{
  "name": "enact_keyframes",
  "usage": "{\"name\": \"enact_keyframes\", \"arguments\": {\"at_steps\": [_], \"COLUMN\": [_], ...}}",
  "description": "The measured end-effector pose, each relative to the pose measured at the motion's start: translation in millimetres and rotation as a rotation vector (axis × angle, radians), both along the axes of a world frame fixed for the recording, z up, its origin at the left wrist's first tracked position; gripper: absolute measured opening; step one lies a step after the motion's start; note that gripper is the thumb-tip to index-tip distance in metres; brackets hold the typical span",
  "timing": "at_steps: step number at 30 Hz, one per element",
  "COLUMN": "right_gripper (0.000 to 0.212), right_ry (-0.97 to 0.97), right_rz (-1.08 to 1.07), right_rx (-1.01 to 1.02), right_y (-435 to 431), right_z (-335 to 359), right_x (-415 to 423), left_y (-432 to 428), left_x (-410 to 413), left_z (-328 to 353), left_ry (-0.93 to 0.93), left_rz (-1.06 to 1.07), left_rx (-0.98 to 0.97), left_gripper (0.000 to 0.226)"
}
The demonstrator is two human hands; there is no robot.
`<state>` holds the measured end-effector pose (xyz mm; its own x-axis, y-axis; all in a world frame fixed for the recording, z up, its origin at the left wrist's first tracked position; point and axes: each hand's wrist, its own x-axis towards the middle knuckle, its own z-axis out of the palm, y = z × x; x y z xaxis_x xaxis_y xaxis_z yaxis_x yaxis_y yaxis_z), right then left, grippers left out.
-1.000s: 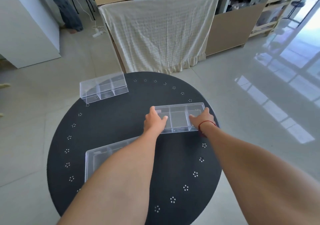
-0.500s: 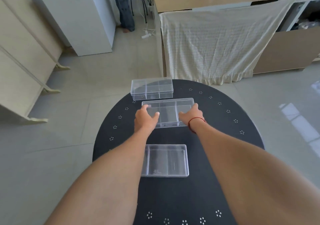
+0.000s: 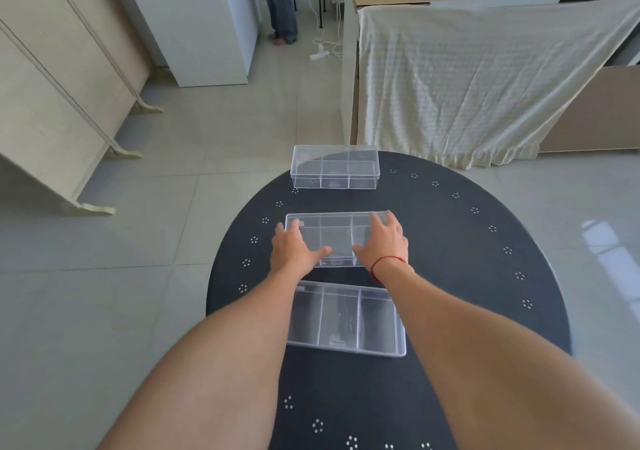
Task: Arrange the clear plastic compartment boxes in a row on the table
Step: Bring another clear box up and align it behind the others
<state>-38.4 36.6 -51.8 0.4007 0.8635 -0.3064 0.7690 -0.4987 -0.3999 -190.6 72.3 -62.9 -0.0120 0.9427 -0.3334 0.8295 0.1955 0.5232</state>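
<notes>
Three clear plastic compartment boxes lie one behind another on the round black table (image 3: 467, 276). The far box (image 3: 335, 167) sits at the table's back edge. On the middle box (image 3: 334, 238), my left hand (image 3: 294, 250) grips the left end and my right hand (image 3: 382, 241), with a red string at the wrist, grips the right end. Both thumbs press its near side. The near box (image 3: 346, 318) lies flat between my forearms, its left and right ends partly covered by them.
The table top has small white dot clusters around its rim. Beyond it a cream cloth (image 3: 485, 78) hangs over a wooden counter. Pale cabinets (image 3: 52, 96) stand at the left, and a person's legs (image 3: 282, 2) with a power strip are on the tiled floor behind.
The middle box, held in both hands, has come from the table's right side into line between the far and near boxes. The view has swung left as well.
</notes>
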Motion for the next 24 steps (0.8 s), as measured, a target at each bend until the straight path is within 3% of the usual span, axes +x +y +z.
{"name": "enact_keyframes", "arguments": {"at_steps": [3, 8, 24], "right_gripper": [0.039, 0.05, 0.046], "right_ry": [0.01, 0.065, 0.087], "right_rz": [0.094, 0.15, 0.116], "right_rx": [0.014, -0.068, -0.051], "right_y": [8, 21, 75], "right_z": [2, 9, 6], "right_x": [-4, -1, 5], "left_y": [3, 11, 59], "left_x": [6, 7, 14], "left_z": [3, -1, -1], "left_ry": [0.16, 0.183, 0.13], "left_rz": [-0.097, -0.204, -0.186], "left_rx": [0.188, 0.217, 0.161], "left_gripper": [0.071, 0.038, 0.045]}}
